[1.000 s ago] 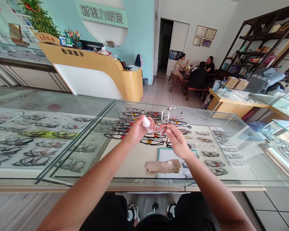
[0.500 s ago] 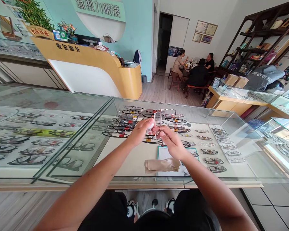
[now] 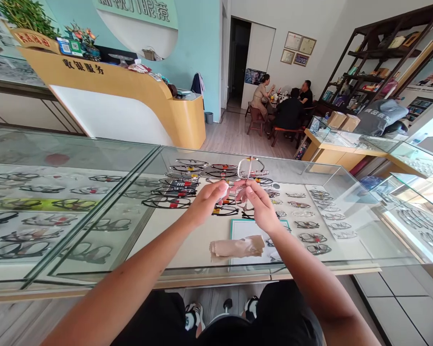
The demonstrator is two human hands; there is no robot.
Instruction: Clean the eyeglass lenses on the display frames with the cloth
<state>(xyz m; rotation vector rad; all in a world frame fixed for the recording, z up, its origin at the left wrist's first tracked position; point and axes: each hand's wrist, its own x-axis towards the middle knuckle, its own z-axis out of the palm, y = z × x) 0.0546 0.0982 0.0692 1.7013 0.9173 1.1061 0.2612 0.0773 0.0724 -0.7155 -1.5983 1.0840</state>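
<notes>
Above the glass counter, my right hand [image 3: 262, 206] pinches a thin-framed pair of glasses [image 3: 244, 167], which is turned on its side with one lens above the fingers and one lower down. Close on its left, my left hand [image 3: 210, 199] is closed on a small white object [image 3: 224, 193], mostly hidden by the fingers; what it is cannot be made out. Beneath the hands lie a beige cloth [image 3: 237, 247] and a white sheet with a green edge [image 3: 238, 229]. Rows of glasses [image 3: 169, 202] show behind and around them.
A glass display counter [image 3: 159, 262] spans the view, with more glasses at left and right. Beyond it stands a wooden reception desk [image 3: 187, 120]. Several people sit at a table at the back. Another glass counter [image 3: 331, 158] is at the right.
The glasses have turned, so the upper lens faces more towards me. Both hands remain close together. The whole view has shifted slightly.
</notes>
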